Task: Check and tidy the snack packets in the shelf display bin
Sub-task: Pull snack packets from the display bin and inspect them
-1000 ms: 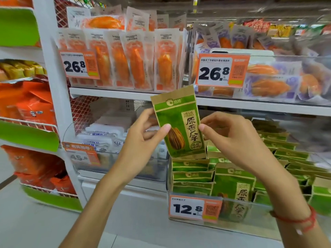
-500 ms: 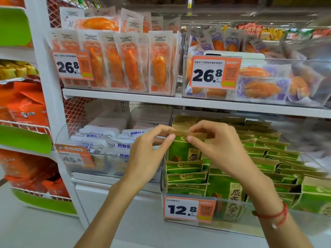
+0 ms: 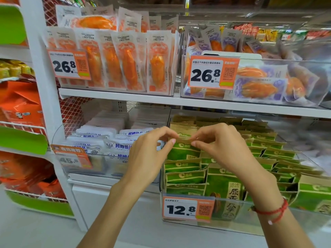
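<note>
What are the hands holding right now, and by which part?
Both hands, left hand and right hand, pinch the top edge of one green packet in the bin.

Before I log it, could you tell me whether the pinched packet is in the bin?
In: the green packet stands upright among others, inside the clear bin.

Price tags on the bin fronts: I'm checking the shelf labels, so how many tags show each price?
26.8 tags: 2
12.8 tag: 1
45-something tag: 1 (last digit blurred)
Total: 4
</note>
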Available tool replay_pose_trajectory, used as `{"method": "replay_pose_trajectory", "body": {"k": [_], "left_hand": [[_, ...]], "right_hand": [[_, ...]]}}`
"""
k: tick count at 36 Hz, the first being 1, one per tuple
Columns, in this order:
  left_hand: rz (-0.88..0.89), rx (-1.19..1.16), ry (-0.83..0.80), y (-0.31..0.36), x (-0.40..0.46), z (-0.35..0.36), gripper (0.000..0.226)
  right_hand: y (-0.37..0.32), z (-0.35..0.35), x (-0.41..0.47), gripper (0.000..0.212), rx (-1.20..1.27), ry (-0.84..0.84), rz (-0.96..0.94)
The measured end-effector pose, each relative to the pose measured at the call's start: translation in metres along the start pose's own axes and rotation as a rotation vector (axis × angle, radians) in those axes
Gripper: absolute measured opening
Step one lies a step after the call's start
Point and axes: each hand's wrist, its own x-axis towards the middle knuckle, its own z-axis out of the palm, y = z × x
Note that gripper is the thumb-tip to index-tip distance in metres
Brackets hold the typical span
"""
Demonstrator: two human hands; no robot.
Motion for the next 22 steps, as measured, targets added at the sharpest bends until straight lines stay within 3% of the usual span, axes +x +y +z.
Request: {"method": "replay_pose_trajectory", "body": {"k": [7, 15, 20, 22], "left_hand": [[-0.014, 0.149, -0.106, -0.004, -0.002, -0.003, 0.012], [-0.031, 0.149, -0.197, -0.008, 0.001, -0.007, 0.010], [-0.051, 0.065, -0.169, -0.010, 0.001, -0.008, 0.012], [-0.058, 0.063, -0.126, -0.010, 0.001, -0.009, 0.011]], "right_hand": [[-0.010, 0.002, 0.005, 0.011, -0.177, -0.122, 0.068], [-0.021, 0.002, 0.020, 0.018, -0.494, -0.257, -0.081], [-0.003, -0.014, 0.032, 0.015, -0.228, -0.419, -0.119], [0.003, -0.020, 0.038, 0.016, -0.109, -0.356, -0.120]]}}
